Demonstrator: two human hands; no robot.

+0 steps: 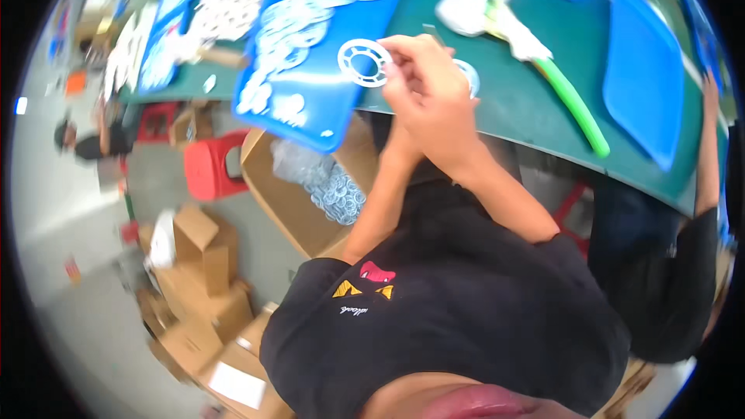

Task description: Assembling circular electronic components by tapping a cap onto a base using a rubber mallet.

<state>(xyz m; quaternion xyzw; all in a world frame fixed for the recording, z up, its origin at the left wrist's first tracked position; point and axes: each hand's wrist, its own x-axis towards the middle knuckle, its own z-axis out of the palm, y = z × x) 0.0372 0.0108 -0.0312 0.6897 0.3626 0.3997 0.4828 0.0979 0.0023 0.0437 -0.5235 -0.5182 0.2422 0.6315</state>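
Note:
My right hand (438,97) is closed, pinching a flat white plastic ring (342,62) with slots around its band, over the near part of a blue tray (326,112). My left hand (407,140) is crossed behind the right one, so its fingers are hidden. Just right of my hands shows part of a second pale ring (470,76); what supports it cannot be seen. A small thin grey edge (429,29) pokes out above my knuckles, too blurred to name. Many similar pale rings (299,27) lie piled on the tray.
A green-handled tool (574,105) with a white wrapped end lies on the green table (528,120). Another blue tray (644,70) is at right, beside a co-worker's arm (708,140). Below the table edge are an open carton (272,202) with rings, a red stool (206,167) and stacked boxes (194,287).

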